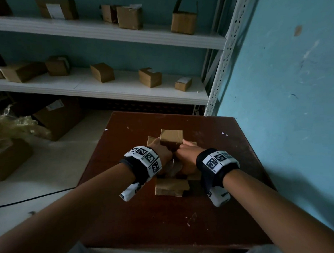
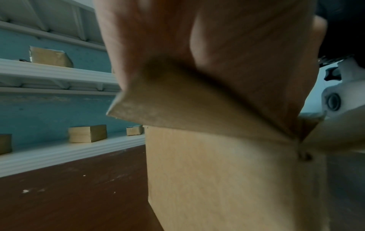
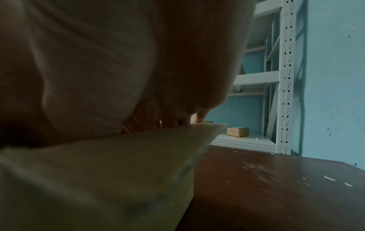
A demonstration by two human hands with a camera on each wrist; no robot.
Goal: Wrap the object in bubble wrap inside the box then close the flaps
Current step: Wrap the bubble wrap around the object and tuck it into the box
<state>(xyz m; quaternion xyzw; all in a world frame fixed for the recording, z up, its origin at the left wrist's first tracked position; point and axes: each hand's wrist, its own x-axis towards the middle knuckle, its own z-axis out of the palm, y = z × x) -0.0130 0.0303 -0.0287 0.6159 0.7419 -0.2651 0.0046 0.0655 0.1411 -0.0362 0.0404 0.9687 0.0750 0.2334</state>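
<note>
My head camera looks forward and down from above onto the bench (image 1: 165, 221), with the shelving (image 1: 104, 90) beyond. My left wrist camera sits low beside the cardboard box (image 2: 227, 179), pressed very near its wall, facing that same shelving. My right wrist camera is equally close under a flap (image 3: 118, 156), facing the wall corner. All three share the box and the bench.

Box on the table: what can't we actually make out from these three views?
- Box contents, head view: the left hand and right hand cover the opening; only a glint of wrap shows.
- Fingers, left wrist view: hidden behind the side flap.
- Right wrist view: blurred palm and flap fill the frame; grip unclear.
- Shelf box labels, head view: too small.
</note>
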